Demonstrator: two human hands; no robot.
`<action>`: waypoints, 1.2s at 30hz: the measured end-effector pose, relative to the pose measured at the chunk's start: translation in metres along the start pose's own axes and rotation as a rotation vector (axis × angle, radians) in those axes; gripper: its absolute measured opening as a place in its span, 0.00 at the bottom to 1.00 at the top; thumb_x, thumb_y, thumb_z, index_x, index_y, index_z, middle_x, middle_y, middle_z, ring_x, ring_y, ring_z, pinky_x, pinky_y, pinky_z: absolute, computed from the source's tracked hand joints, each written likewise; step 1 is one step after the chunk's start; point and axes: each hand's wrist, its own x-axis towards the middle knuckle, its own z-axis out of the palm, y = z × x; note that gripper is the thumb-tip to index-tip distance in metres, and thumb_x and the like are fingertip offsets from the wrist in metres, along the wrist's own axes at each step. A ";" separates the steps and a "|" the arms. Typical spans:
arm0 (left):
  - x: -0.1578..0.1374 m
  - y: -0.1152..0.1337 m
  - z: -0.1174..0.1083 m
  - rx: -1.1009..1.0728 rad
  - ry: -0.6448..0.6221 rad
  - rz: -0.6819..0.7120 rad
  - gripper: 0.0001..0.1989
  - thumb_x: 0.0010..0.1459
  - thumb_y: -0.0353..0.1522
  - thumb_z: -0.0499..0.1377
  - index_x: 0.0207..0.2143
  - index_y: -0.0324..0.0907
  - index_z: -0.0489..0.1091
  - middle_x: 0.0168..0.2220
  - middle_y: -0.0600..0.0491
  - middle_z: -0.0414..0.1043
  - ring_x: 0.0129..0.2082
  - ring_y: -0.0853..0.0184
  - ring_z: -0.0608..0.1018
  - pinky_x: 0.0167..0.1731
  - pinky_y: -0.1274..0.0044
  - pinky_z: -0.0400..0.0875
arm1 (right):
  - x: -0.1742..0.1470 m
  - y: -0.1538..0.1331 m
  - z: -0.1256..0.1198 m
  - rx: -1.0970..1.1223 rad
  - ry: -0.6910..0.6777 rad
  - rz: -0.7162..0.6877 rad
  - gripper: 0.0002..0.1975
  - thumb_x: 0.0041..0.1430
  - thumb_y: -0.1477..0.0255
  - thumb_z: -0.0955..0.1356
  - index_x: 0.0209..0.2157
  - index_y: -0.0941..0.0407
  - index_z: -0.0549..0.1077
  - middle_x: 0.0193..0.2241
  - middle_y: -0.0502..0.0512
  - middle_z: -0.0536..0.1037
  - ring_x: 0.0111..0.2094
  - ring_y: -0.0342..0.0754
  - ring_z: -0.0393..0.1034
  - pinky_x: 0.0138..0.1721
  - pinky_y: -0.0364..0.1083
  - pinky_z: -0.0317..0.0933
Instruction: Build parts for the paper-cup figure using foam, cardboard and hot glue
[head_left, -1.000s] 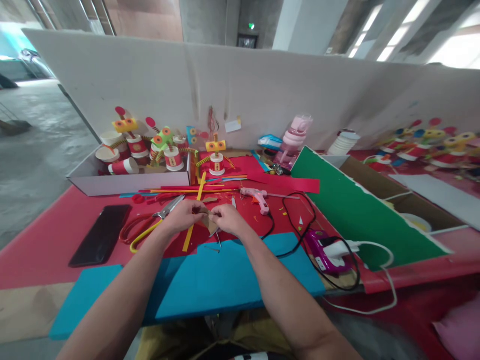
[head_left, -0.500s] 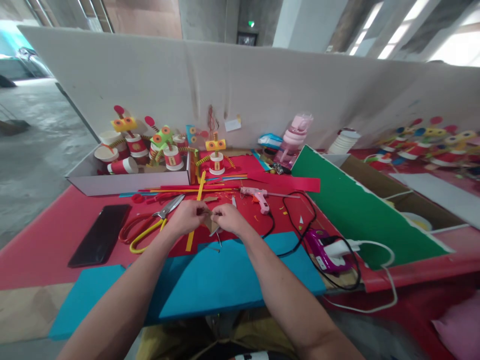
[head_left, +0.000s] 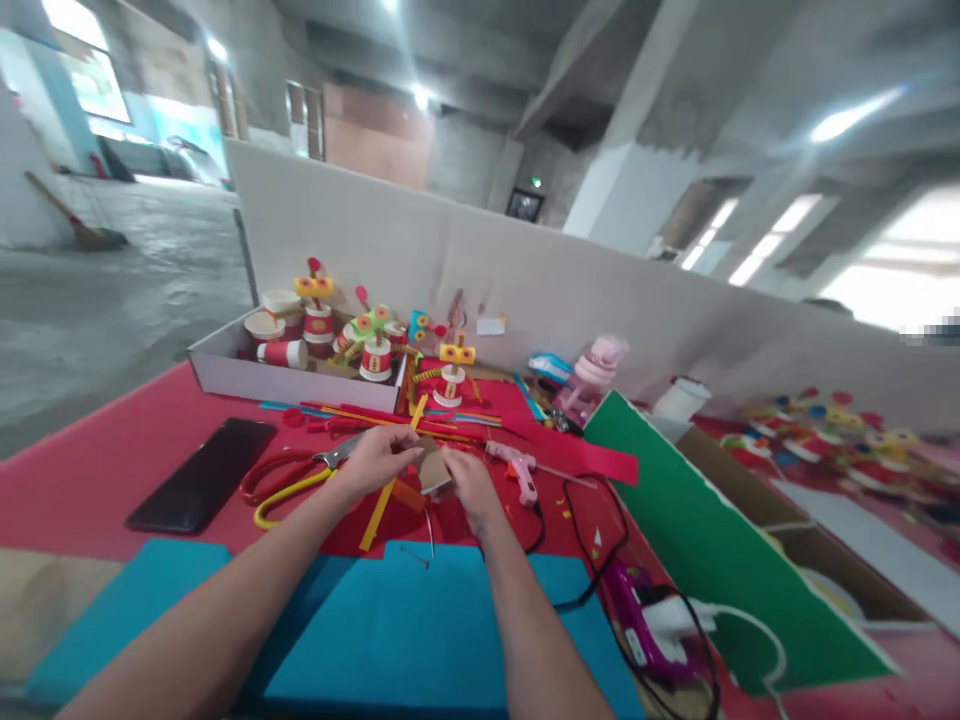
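Over the middle of the red table, my left hand [head_left: 382,460] and my right hand [head_left: 469,485] close on a small piece of brown cardboard [head_left: 433,468] from either side. Its lower edge looks pale. A yellow paper strip [head_left: 379,515] runs beneath, by my left fingers. Left of that hand lie large scissors [head_left: 289,485] with red and yellow handles. To the right of my right hand rests a pink glue gun [head_left: 520,470] with a black cord. Thin strips of coloured paper [head_left: 390,420] are spread just behind my hands.
A white box [head_left: 292,385] of paper-cup figures stands at the back left, with another cup figure [head_left: 451,385] beside it. A black phone [head_left: 202,475] lies left. Blue sheets [head_left: 450,620] cover the front edge. A green-sided box [head_left: 720,560] and purple power strip [head_left: 645,625] occupy the right.
The camera view has tilted up and swung, so the table sits lower. My hands have spread slightly apart, and more of the brown cardboard shows between them.
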 end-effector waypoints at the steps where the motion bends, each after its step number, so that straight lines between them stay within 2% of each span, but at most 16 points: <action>1: 0.000 0.000 0.001 -0.017 0.069 0.003 0.09 0.53 0.35 0.56 0.27 0.38 0.70 0.21 0.57 0.69 0.22 0.71 0.70 0.24 0.80 0.62 | 0.001 0.000 -0.001 0.051 0.016 -0.019 0.18 0.55 0.57 0.62 0.33 0.56 0.73 0.25 0.52 0.75 0.22 0.45 0.68 0.22 0.44 0.65; 3: 0.000 -0.001 0.003 -0.035 0.190 0.018 0.08 0.53 0.35 0.56 0.27 0.39 0.69 0.20 0.58 0.68 0.21 0.72 0.69 0.23 0.81 0.61 | 0.000 -0.003 -0.002 0.116 0.040 -0.109 0.17 0.54 0.59 0.63 0.40 0.54 0.73 0.35 0.55 0.77 0.27 0.46 0.71 0.25 0.44 0.66; 5: 0.000 -0.005 0.005 -0.029 0.268 0.044 0.08 0.53 0.34 0.56 0.28 0.39 0.70 0.21 0.57 0.68 0.22 0.72 0.68 0.23 0.81 0.61 | -0.004 -0.007 -0.002 0.119 0.029 -0.232 0.18 0.51 0.67 0.65 0.45 0.52 0.71 0.43 0.55 0.76 0.33 0.46 0.72 0.30 0.43 0.66; 8: 0.001 -0.012 0.003 0.003 0.315 0.075 0.07 0.52 0.33 0.56 0.27 0.39 0.71 0.21 0.58 0.68 0.23 0.72 0.67 0.24 0.81 0.61 | -0.013 -0.014 0.002 0.017 -0.049 -0.388 0.22 0.48 0.74 0.67 0.48 0.51 0.70 0.45 0.55 0.75 0.40 0.48 0.71 0.37 0.44 0.66; 11: 0.001 -0.015 0.001 0.020 0.317 0.091 0.06 0.51 0.33 0.57 0.28 0.39 0.72 0.21 0.58 0.68 0.23 0.73 0.67 0.25 0.81 0.62 | -0.019 -0.018 0.008 -0.095 -0.103 -0.438 0.15 0.49 0.72 0.69 0.42 0.52 0.74 0.42 0.54 0.76 0.40 0.48 0.71 0.40 0.45 0.65; 14: 0.001 -0.011 0.000 -0.081 0.299 0.090 0.10 0.51 0.34 0.58 0.34 0.39 0.74 0.22 0.57 0.70 0.22 0.72 0.69 0.24 0.81 0.64 | -0.017 -0.015 0.014 -0.051 -0.067 -0.389 0.08 0.52 0.65 0.69 0.33 0.54 0.76 0.32 0.53 0.78 0.31 0.45 0.71 0.36 0.45 0.66; 18: -0.001 -0.003 0.000 -0.228 0.267 0.121 0.13 0.50 0.34 0.59 0.37 0.38 0.75 0.25 0.53 0.74 0.24 0.70 0.73 0.25 0.79 0.68 | -0.007 -0.008 0.019 0.143 -0.064 -0.305 0.13 0.51 0.60 0.69 0.30 0.56 0.76 0.25 0.51 0.77 0.25 0.44 0.70 0.34 0.45 0.68; 23: -0.004 -0.001 0.004 -0.086 0.255 0.277 0.10 0.51 0.29 0.57 0.33 0.42 0.78 0.30 0.51 0.75 0.30 0.69 0.76 0.31 0.79 0.70 | -0.002 -0.001 0.014 0.384 -0.008 -0.187 0.16 0.45 0.60 0.73 0.31 0.58 0.75 0.21 0.49 0.76 0.21 0.41 0.69 0.29 0.43 0.69; 30: -0.008 0.004 0.014 0.097 0.307 0.305 0.11 0.56 0.29 0.55 0.36 0.44 0.78 0.33 0.51 0.76 0.34 0.69 0.77 0.36 0.78 0.71 | -0.005 0.000 0.004 0.510 -0.083 -0.073 0.18 0.40 0.62 0.77 0.26 0.59 0.71 0.21 0.49 0.76 0.22 0.40 0.72 0.28 0.41 0.70; 36: -0.009 0.006 0.013 0.177 0.272 0.371 0.13 0.56 0.27 0.54 0.37 0.45 0.78 0.34 0.51 0.75 0.34 0.69 0.76 0.35 0.79 0.70 | -0.006 -0.001 0.003 0.539 -0.112 -0.031 0.16 0.45 0.65 0.76 0.33 0.59 0.72 0.27 0.51 0.78 0.23 0.40 0.73 0.28 0.40 0.71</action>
